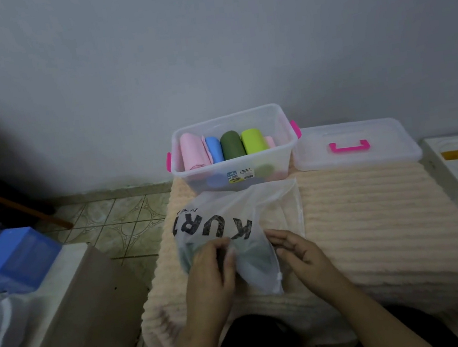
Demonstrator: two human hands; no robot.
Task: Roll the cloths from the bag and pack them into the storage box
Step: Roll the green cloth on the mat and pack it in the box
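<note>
Now the left hand [210, 267] is pinching the frosted bag [236, 216], fingers clamped on its edge, while the right hand [297, 252] is resting alongside, fingers loosely together.

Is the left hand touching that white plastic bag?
Touching. The head view shows the left hand with fingers pressed against the bag near its opening.

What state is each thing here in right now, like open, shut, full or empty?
Storage box: open, lid off, part filled with rolled cloths.
Lid: flat on the mat beside the box.
Bag: lying on the mat, something dark still inside.
Left hand: gripping the bag's edge.
Right hand: fingers curled at the bag's edge.
</note>
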